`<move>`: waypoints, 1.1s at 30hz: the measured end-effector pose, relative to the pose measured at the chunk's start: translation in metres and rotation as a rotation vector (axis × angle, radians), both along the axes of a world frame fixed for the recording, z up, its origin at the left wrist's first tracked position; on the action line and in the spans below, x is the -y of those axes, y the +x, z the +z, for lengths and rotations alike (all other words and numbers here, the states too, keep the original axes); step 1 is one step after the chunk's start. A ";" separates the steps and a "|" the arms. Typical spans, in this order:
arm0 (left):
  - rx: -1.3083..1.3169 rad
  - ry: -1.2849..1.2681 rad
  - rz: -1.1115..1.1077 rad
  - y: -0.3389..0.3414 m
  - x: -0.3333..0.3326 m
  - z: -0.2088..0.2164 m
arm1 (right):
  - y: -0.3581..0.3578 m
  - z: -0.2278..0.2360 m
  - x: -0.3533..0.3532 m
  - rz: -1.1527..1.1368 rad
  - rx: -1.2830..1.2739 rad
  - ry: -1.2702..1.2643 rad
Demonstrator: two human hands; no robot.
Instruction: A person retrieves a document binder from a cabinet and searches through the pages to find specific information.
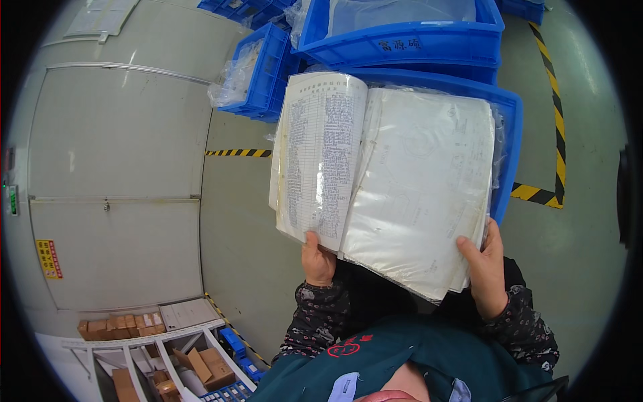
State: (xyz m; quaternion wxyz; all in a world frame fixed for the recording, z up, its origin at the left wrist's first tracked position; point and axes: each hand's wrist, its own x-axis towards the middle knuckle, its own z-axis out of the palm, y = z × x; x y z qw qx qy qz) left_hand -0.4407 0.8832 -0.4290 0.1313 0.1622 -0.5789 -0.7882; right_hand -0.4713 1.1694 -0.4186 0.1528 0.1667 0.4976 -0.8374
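An open document folder (422,194) with clear plastic sleeves spreads in front of me, above a blue crate. Its left page (321,154) carries a dense handwritten table; the right page looks pale and mostly blank under glare. My left hand (317,260) grips the lower edge of the left pages, thumb on top and fingers hidden beneath. At the lower right corner, my right hand (487,268) holds the right-hand sleeves, thumb on the front and fingers behind.
Blue crates (402,47) with plastic-wrapped contents stand ahead, and more (258,70) are stacked to their left. Yellow-black floor tape (559,134) runs at right. A grey wall panel (114,134) rises at left. Lower left, a shelf (144,338) holds cardboard boxes (207,368).
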 end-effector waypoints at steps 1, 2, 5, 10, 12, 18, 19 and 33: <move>0.001 0.006 -0.016 0.000 0.000 0.000 | 0.000 0.000 0.000 -0.006 0.003 -0.005; 0.000 0.007 -0.015 -0.001 0.000 0.000 | 0.000 0.001 0.000 -0.005 0.002 -0.004; -0.006 -0.041 -0.001 -0.002 -0.002 0.001 | 0.000 0.002 0.001 -0.006 -0.002 -0.004; -0.008 0.001 0.024 -0.002 -0.001 0.000 | 0.000 0.002 0.001 -0.002 0.000 0.001; -0.013 0.000 0.020 -0.002 -0.001 -0.001 | 0.000 0.003 0.001 -0.003 0.002 0.005; -0.005 0.011 0.032 -0.004 -0.002 0.001 | -0.001 0.003 0.001 0.006 0.006 -0.002; -0.009 0.000 0.032 -0.004 -0.003 0.001 | 0.000 0.003 0.001 0.009 0.006 -0.002; -0.023 -0.054 -0.007 -0.004 -0.002 0.000 | 0.000 0.000 0.003 -0.008 -0.003 -0.017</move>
